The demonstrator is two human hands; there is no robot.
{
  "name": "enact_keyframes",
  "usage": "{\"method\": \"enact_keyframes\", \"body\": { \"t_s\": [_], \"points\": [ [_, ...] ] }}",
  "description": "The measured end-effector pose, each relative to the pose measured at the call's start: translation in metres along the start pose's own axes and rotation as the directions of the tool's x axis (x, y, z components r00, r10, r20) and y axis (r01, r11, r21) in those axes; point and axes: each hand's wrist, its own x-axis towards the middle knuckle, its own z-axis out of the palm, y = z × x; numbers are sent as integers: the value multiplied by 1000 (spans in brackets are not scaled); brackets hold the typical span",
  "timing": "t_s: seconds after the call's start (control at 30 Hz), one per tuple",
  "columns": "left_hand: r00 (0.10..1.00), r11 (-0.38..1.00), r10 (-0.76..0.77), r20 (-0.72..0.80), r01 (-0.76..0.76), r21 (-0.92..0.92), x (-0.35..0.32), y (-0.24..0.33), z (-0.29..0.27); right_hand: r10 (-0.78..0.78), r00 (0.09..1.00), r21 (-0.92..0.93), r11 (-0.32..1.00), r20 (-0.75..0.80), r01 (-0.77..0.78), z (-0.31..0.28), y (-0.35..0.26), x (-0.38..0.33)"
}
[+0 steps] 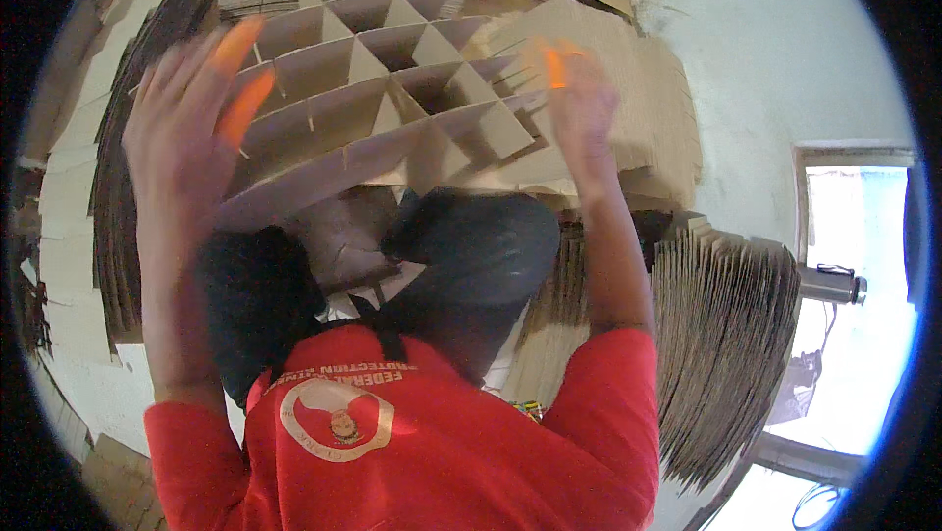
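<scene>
A cardboard divider grid (339,104) of interlocked strips stands in front of me above my lap, its square cells facing up. My left hand (191,104) is at the grid's left side, fingers stretched out and apart, orange covers on some fingertips. It overlaps the strip ends, and I cannot tell whether it presses on them. Close by the right ends of the strips is my right hand (584,99), also with orange on its fingers. Motion blurs those fingers, so whether they grip a strip is unclear.
Flat cardboard sheets (653,99) are stacked behind my right hand. A thick row of cardboard strips (721,335) stands at the right, with more stacks (74,227) along the left. A cylindrical metal flask (832,285) is by the bright opening at far right.
</scene>
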Motion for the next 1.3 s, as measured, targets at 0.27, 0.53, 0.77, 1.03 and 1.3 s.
{"method": "enact_keyframes", "body": {
  "t_s": [0.27,0.53,0.77,1.03,1.3],
  "points": [
    [986,977,-143,84,154,-146,-88,16,-8,386,868,-512,838,312,-189,37,29,-53],
    [987,968,-156,45,161,-191,-94,16,-6,309,895,-386,906,323,-173,37,2,-43],
    [981,953,-188,49,194,-232,-101,14,-2,512,818,-134,859,264,-494,46,30,-27],
    [970,956,-232,75,241,-170,-113,3,3,309,937,56,951,-162,-304,-84,85,17],
    [968,946,-201,154,232,-228,-115,10,21,454,889,542,731,67,-415,-101,79,47]
  ]
}}
